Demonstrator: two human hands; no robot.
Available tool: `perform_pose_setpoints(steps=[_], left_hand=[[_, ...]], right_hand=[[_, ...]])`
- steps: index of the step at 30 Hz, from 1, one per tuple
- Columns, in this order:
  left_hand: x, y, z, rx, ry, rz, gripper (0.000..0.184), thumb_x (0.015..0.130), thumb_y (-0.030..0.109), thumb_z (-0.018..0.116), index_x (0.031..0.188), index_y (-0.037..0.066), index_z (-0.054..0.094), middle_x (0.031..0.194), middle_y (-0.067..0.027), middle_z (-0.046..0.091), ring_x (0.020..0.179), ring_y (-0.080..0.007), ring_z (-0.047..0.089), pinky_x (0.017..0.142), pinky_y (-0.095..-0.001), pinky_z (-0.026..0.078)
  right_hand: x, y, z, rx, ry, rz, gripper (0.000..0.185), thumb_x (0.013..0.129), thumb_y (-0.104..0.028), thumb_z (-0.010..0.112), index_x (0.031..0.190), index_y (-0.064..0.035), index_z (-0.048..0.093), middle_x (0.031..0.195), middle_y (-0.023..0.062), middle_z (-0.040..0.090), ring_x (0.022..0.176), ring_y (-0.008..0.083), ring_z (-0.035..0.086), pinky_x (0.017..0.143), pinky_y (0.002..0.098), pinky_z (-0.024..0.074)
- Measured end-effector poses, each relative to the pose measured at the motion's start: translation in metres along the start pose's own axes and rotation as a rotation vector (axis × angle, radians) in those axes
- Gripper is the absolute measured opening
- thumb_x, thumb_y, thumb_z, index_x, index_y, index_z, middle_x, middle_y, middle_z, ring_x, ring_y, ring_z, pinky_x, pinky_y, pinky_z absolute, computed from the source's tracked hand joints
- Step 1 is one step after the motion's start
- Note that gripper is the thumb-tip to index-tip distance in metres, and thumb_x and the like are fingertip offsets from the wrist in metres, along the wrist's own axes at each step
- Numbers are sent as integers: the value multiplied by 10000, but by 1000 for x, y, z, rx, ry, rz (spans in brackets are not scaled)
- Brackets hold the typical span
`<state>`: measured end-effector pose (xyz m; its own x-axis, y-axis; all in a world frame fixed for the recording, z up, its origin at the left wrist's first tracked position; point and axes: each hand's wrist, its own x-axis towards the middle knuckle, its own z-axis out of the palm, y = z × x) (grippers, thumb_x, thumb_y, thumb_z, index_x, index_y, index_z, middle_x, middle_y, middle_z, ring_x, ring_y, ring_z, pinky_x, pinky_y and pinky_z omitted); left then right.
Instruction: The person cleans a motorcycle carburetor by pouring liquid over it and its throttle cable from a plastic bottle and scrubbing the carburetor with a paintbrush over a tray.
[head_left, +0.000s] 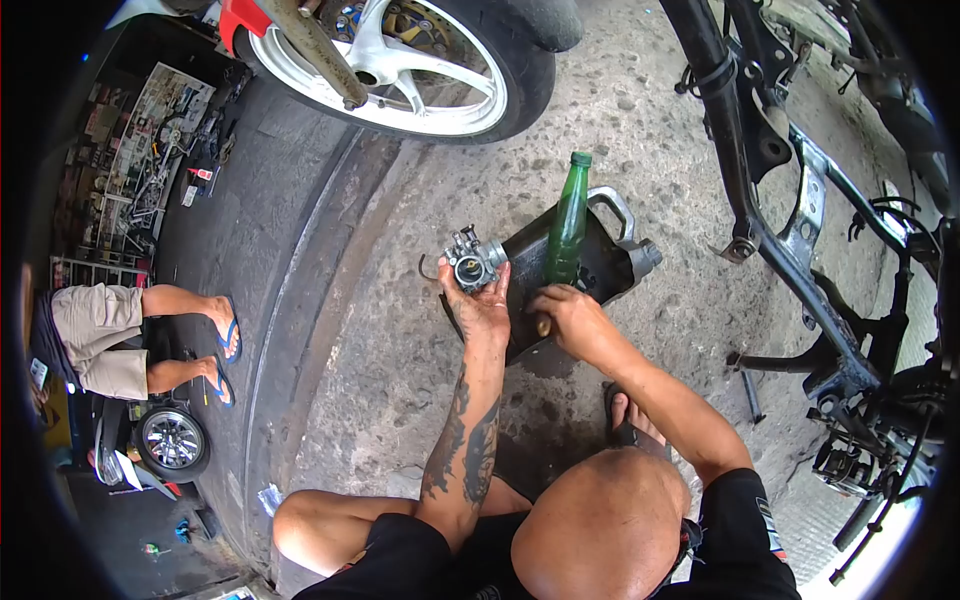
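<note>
A metal carburetor [472, 262] rests in my left hand [478, 308], the fingers wrapped round its lower side. My right hand [565, 315] is closed on a small brush with a brownish end [543, 325], just below the base of a green glass bottle [568, 225]. The bottle stands in a black cut-open container [530, 245] with a grey handle [618, 212]. Dark liquid shows inside the container. A thin curved hose sticks out left of the carburetor.
A white-spoked wheel [485, 85] is at the top. A bare motorcycle frame [800, 270] runs down the right. A person in shorts [105, 335] stands at the left, near another wheel [172, 438] and a tool-covered rack [150, 170].
</note>
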<state>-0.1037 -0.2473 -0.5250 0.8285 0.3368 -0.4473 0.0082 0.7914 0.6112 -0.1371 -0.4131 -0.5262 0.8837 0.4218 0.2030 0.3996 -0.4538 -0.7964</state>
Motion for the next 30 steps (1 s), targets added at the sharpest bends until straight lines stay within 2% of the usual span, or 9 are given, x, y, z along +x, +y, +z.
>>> perform_pose_setpoints(steps=[2, 7, 9, 11, 13, 16, 20, 28, 30], left_hand=[[0, 4, 3, -34, -74, 18, 495, 818, 454, 616, 1177, 139, 484, 1130, -40, 567, 1030, -247, 571, 921, -499, 465], [-7, 5, 6, -89, -176, 47, 503, 829, 479, 602, 1162, 116, 500, 1125, -65, 575, 1034, -280, 577, 930, -502, 459], [-10, 5, 7, -128, -320, -67, 536, 840, 502, 578, 1171, 86, 511, 1119, -106, 584, 1043, -310, 576, 933, -490, 462], [-13, 6, 12, -238, -309, -163, 581, 855, 519, 545, 1177, 36, 520, 1104, -155, 591, 1063, -342, 566, 932, -480, 473], [-14, 8, 11, -249, -326, -156, 581, 865, 516, 529, 1175, 25, 522, 1102, -159, 592, 1070, -337, 565, 924, -479, 486], [-4, 12, 6, -260, -250, -128, 610, 837, 515, 574, 1121, -23, 521, 1045, -177, 586, 993, -316, 587, 909, -468, 508], [-11, 12, 15, -284, -118, -152, 499, 838, 456, 606, 1000, -13, 561, 925, -155, 612, 861, -283, 613, 864, -504, 524], [-15, 27, 8, -525, -310, -331, 643, 881, 521, 503, 1184, -46, 492, 1100, -217, 579, 956, -318, 602, 901, -473, 496], [-16, 31, 7, -571, -331, -331, 618, 879, 523, 510, 1161, -26, 531, 1071, -195, 607, 941, -311, 611, 883, -478, 502]], right_hand=[[2, 9, 0, -61, -91, 4, 359, 651, 66, 571, 990, -25, 648, 1050, 158, 624, 1074, 348, 547, 948, 390, 438], [51, 22, -33, 115, 747, 386, 402, 786, -44, 618, 1180, -37, 538, 996, 172, 611, 912, 324, 602, 804, 364, 475], [63, 34, -35, 98, 694, 454, 508, 775, -145, 684, 1230, -31, 487, 1074, 188, 576, 980, 344, 560, 865, 390, 445], [73, 29, -38, -382, 715, 388, 564, 763, -192, 703, 1249, -29, 468, 1175, 200, 515, 1104, 363, 474, 953, 433, 375], [71, 20, -41, -334, 727, 342, 594, 730, -119, 683, 1271, -47, 451, 1300, 200, 415, 1214, 365, 383, 1005, 484, 296], [52, 1, -42, -577, 131, -71, 594, 674, 6, 586, 1253, -97, 498, 1380, 138, 372, 1330, 320, 279, 1094, 494, 193], [53, 20, -23, -1195, -493, -274, 415, 907, -247, 413, 1305, -158, 485, 1454, 54, 307, 1398, 252, 135, 1133, 524, 16], [87, 7, -27, -1336, -635, -246, 356, 920, -239, 417, 1233, -133, 552, 1275, 53, 447, 1299, 262, 312, 1139, 504, 38], [93, -10, -40, -1213, -600, -186, 324, 913, -199, 435, 1190, -93, 565, 1223, 87, 463, 1218, 276, 400, 1124, 481, 147]])
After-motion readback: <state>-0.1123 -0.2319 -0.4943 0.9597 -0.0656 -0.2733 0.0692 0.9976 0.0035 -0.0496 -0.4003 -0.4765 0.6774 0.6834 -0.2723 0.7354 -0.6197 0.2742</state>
